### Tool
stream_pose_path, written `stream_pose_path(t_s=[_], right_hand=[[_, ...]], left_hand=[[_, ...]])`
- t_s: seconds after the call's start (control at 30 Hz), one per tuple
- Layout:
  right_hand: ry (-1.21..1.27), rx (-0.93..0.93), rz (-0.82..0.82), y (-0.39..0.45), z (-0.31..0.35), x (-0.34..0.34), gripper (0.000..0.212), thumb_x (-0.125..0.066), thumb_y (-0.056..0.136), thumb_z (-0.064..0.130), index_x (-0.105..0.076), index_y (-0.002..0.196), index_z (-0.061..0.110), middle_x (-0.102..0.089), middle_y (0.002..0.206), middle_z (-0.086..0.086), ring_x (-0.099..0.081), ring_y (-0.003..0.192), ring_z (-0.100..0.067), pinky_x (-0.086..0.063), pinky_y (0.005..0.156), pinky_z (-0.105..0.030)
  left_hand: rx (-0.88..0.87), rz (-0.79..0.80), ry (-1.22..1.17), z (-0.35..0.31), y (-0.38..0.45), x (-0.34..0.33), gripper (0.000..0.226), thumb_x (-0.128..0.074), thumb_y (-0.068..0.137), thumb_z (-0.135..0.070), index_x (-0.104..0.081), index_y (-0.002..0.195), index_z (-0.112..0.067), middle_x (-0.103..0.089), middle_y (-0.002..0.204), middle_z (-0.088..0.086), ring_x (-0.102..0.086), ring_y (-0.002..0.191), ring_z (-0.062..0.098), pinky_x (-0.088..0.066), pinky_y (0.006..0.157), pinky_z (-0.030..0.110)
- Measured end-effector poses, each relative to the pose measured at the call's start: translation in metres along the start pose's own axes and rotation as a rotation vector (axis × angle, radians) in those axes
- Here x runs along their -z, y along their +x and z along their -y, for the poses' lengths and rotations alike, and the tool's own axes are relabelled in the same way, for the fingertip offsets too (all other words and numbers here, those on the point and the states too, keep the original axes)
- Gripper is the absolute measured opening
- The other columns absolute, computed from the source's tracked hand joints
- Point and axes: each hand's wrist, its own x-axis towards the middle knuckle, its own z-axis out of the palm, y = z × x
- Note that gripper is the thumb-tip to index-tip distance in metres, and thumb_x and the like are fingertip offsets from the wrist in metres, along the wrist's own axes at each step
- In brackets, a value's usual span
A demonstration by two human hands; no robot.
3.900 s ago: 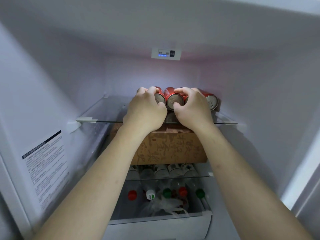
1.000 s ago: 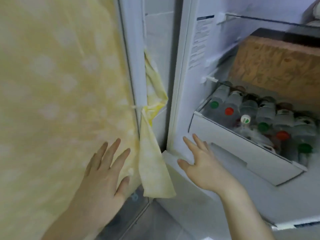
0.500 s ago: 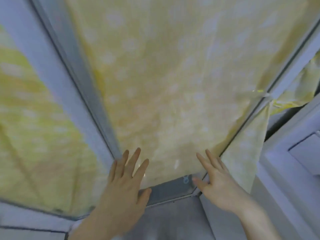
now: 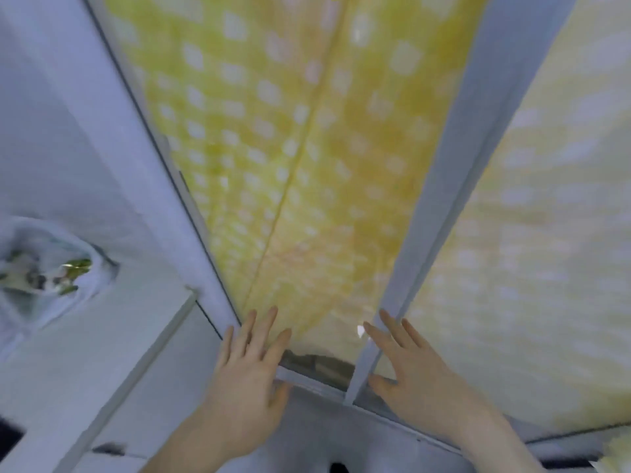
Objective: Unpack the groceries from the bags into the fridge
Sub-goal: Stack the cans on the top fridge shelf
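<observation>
Two tall fridge doors [image 4: 300, 165], each draped in a yellow dotted cloth [image 4: 532, 233], fill the view, so the fridge is shut or nearly so, probably between loads. The left hand [image 4: 244, 377] lies flat with straight fingers on the left door's lower edge, and the right hand [image 4: 409, 373] spreads open on the neighbouring door beside the grey divider strip [image 4: 454, 186]; neither holds anything. At far left, well apart from both hands, a pale plastic grocery bag [image 4: 37, 271] sits open, its blurred contents seemingly leafy.
</observation>
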Motion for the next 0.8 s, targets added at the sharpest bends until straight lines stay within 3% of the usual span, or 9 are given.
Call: stream_pose_path(t_s=[0.27,0.53,0.7,0.8], right_hand=[[-0.206,0.446,0.144,0.086,0.097,0.017,0.072,-0.045,0.106,0.04,-0.002,0.163,0.044,0.024,0.168,0.022,0.016,0.159,-0.019,-0.004,0.13,-0.045],[-0.351,0.72,0.308,0.128,0.191,-0.007,0.076,-0.049,0.105,0.043,-0.003,0.165,0.039,0.021,0.17,0.017,0.013,0.16,-0.02,-0.004,0.13,-0.043],[-0.395,0.853,0.293,0.14,0.254,-0.019,0.077,-0.05,0.104,0.041,-0.004,0.165,0.037,0.018,0.171,0.015,0.007,0.16,-0.019,-0.007,0.13,-0.042],[-0.387,0.876,0.309,0.149,0.289,-0.027,0.076,-0.05,0.104,0.04,-0.003,0.164,0.041,0.019,0.17,0.018,0.009,0.16,-0.019,-0.006,0.13,-0.041]], left_hand=[[0.525,-0.195,-0.104,0.055,-0.07,0.01,0.071,-0.038,0.103,-0.054,-0.004,0.163,-0.037,0.036,0.164,-0.01,0.032,0.153,0.023,0.019,0.12,0.039],[0.918,-0.374,-0.178,0.085,-0.157,0.0,0.073,-0.046,0.1,-0.054,-0.012,0.162,-0.038,0.028,0.166,-0.013,0.028,0.154,0.019,0.017,0.123,0.039],[1.059,-0.42,-0.178,0.122,-0.194,-0.003,0.076,-0.04,0.09,-0.06,-0.026,0.16,-0.036,0.015,0.169,-0.012,0.013,0.158,0.022,0.002,0.128,0.046],[1.084,-0.451,-0.196,0.151,-0.202,0.003,0.077,-0.037,0.087,-0.06,-0.026,0.16,-0.037,0.014,0.169,-0.012,0.013,0.158,0.022,0.007,0.126,0.043]])
